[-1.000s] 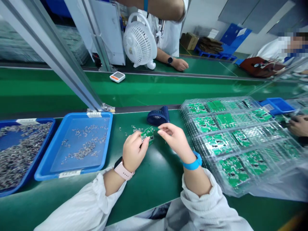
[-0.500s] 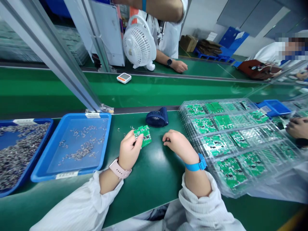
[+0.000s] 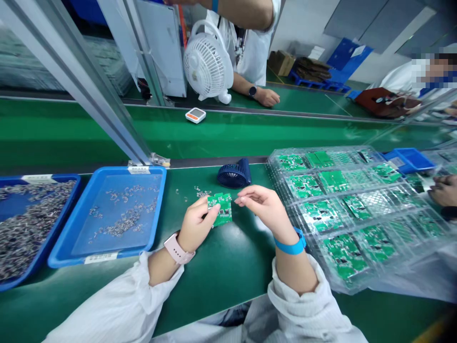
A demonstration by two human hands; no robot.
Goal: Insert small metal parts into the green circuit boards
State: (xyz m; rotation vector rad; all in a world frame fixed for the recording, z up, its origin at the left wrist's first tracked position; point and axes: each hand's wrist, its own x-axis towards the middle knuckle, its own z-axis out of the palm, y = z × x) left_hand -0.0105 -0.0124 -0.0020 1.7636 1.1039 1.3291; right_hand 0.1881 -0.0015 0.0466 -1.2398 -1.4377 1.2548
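My left hand is closed on a small green circuit board, thumb on its face and fingers behind. The board is tilted toward me above the green table. Just off the board's right edge is my right hand, thumb and index fingertips pinched together; anything between them is too small to make out. Behind the board lies a loose cluster of small metal parts, partly covered by it. A dark blue handheld fan rests on the table beyond both hands.
At left stand a blue tray and a fuller one, both with small metal parts. Stacked clear compartment trays hold circuit boards at right. Behind run a metal post and a green belt carrying a white device. A co-worker's hand rests opposite.
My right hand has risen to the board's edge, its fingers straighter. My left hand has brought the board slightly right and nearer. The white device on the belt has shifted right.
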